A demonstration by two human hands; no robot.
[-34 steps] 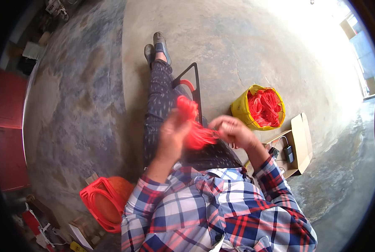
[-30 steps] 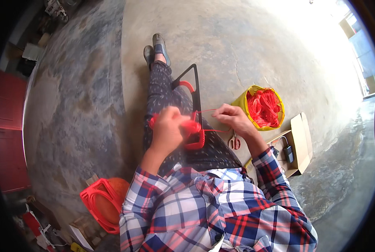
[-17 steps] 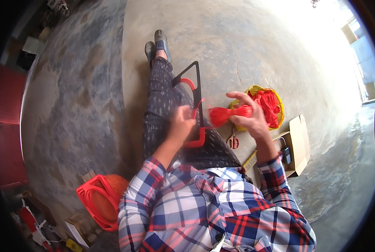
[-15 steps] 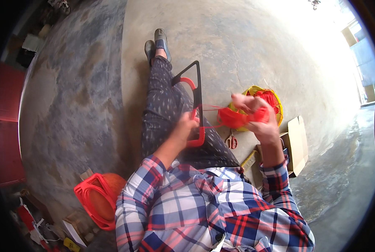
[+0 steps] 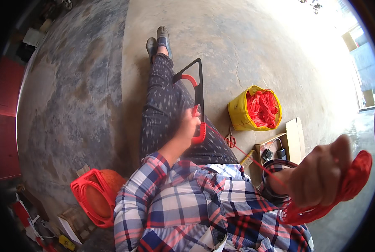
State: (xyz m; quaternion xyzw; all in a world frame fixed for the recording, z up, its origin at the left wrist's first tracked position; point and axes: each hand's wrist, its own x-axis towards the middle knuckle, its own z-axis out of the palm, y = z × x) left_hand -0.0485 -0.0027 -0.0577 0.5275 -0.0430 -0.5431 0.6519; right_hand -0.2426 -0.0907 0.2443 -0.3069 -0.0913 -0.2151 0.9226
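My left hand (image 5: 189,126) is closed on a black frame (image 5: 199,84) with red grips, shaped like a hacksaw frame. It is held over my thigh, and I cannot make out a blade. My right hand (image 5: 319,174) is raised near the lower right, its fingers wrapped round a bundle of red cord (image 5: 357,174) that hangs out on both sides of the fist. A thin red strand (image 5: 256,163) runs from this hand past the red-handled scissors (image 5: 230,141) on the floor. Beyond them stands a yellow bucket (image 5: 240,111) filled with loose red cord (image 5: 262,108).
An open cardboard box (image 5: 296,140) with dark chargers lies right of my thigh, beside a yellow-labelled item (image 5: 248,159). To my left sits a red plastic stool (image 5: 90,197). My outstretched legs (image 5: 160,101) lie on the concrete floor (image 5: 212,38).
My right hand has swung from in front of the bucket toward the lower right, carrying the red cord bundle. The bucket is now uncovered. My left hand stays nearly in place with the frame.
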